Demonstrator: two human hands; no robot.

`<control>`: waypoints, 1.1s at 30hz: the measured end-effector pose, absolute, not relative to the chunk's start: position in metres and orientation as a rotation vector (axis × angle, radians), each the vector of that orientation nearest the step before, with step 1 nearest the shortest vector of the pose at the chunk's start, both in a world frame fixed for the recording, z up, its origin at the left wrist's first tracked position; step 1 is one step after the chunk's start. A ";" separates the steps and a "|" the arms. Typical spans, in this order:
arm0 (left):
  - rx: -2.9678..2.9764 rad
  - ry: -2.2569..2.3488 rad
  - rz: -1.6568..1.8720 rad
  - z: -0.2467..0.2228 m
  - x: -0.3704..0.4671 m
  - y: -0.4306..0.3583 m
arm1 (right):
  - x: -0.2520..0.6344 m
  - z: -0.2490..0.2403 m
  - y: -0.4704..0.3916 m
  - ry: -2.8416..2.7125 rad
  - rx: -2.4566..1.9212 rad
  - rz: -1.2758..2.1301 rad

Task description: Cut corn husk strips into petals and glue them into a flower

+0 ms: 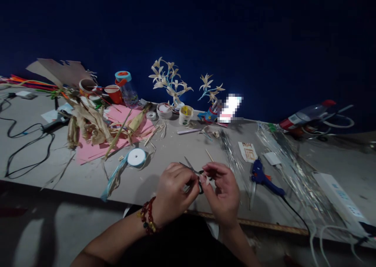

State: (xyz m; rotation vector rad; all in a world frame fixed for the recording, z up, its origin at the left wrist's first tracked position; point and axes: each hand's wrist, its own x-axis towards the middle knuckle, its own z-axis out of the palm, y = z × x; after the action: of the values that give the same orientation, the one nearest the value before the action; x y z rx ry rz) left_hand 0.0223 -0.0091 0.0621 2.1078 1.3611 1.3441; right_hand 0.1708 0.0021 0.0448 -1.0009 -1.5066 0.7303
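My left hand (178, 186), with beaded bracelets at its wrist, is closed in a pinch close to my right fingertips. My right hand (221, 192) pinches a small pale piece of corn husk (207, 179) between thumb and forefinger, its other fingers loosely curled. The left fingertips meet at the same piece, partly hidden. Just behind both hands are open-bladed scissors (190, 165), dark handles half covered by my fingers. To the left stands a roll of light-blue tape (136, 157), its loose end hanging toward the table's front edge.
Dried corn husks (91, 120) lie on pink paper (88, 151) at left. Husk flowers (172, 79) stand at the back beside small cups (186, 115). To the right are thin wires (232, 153), a blue glue gun (266, 178) with a cord, a power strip (340, 202) and a bottle (307, 116).
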 end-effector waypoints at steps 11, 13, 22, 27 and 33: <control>2.068 1.317 1.359 0.059 0.022 -0.009 | 0.175 0.045 0.003 -1.496 -0.982 0.864; 2.069 1.315 1.361 0.059 0.022 -0.009 | 0.175 0.045 0.004 -1.499 -0.979 0.872; 2.067 1.322 1.362 0.058 0.022 -0.009 | 0.171 0.043 0.005 -1.460 -0.994 0.932; 2.081 1.319 1.381 0.058 0.021 -0.009 | 0.171 0.044 0.005 -1.477 -0.952 0.919; 2.086 1.319 1.388 0.060 0.022 -0.009 | 0.172 0.046 0.006 -1.450 -0.895 0.918</control>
State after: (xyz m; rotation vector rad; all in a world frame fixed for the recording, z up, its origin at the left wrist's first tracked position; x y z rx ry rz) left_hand 0.0217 -0.0095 0.0599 2.0857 1.3191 1.3882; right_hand 0.1720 0.0055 0.0457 -0.8954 -1.4497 0.9180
